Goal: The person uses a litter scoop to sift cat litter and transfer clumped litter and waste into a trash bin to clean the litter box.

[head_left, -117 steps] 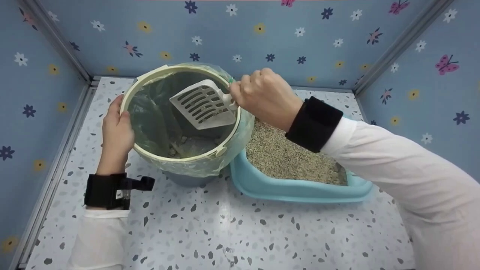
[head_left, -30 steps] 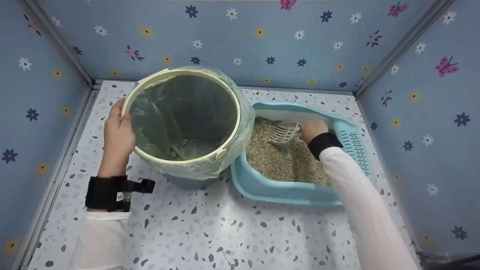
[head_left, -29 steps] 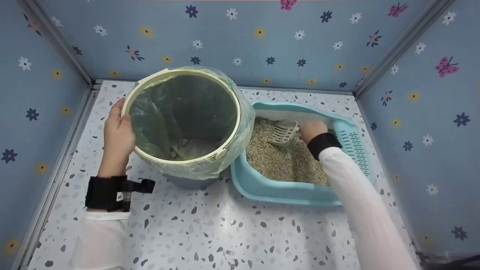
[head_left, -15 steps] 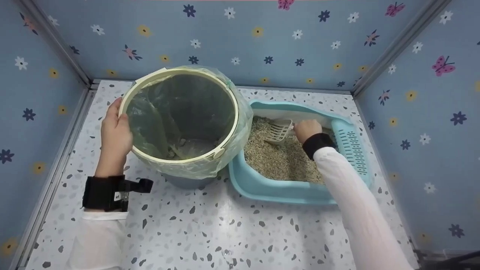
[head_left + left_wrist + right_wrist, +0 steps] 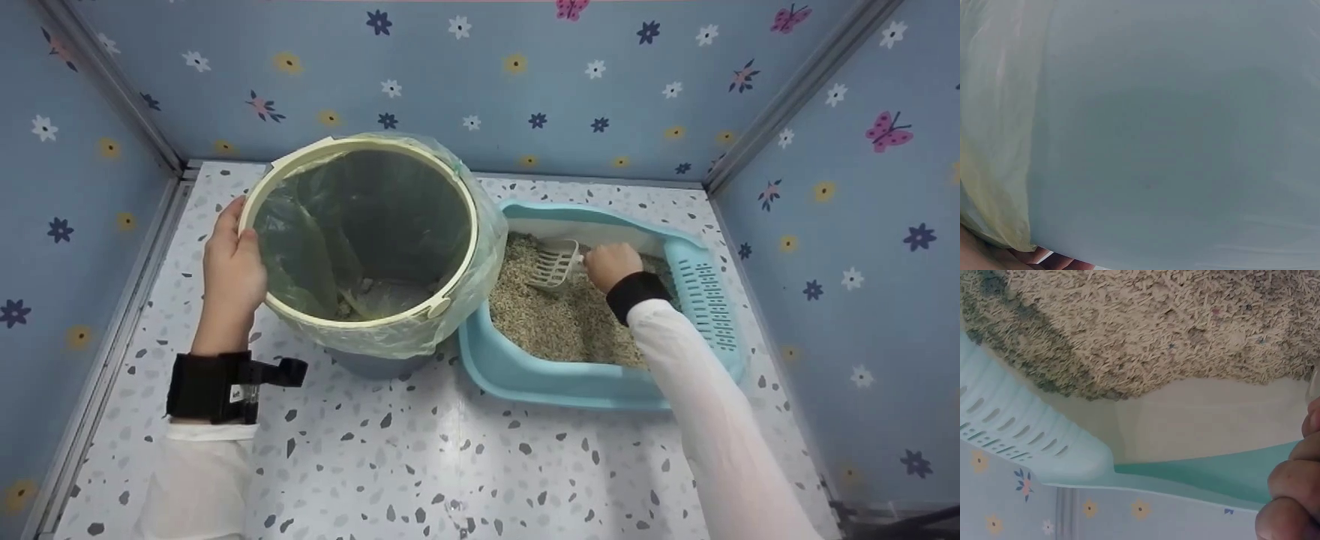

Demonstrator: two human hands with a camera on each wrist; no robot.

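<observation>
My left hand holds the side of a trash bin at its pale yellow rim, with the thumb at the rim. The bin is lined with a translucent yellow-green bag and has some clumps at the bottom. In the left wrist view, the bin's grey-blue wall fills most of the picture, and fingertips show below. My right hand grips the handle of a slotted litter scoop. The scoop's front edge is in the cat litter of a light blue litter box.
Bin and litter box stand side by side on a speckled white surface. Blue flowered panels enclose the back and both sides. A slotted ledge forms the box's right end. Darker litter lies near it in the right wrist view.
My right hand has moved the scoop from over the bin down into the litter box, then shifted it slightly left. The left hand stays at the bin's rim.
</observation>
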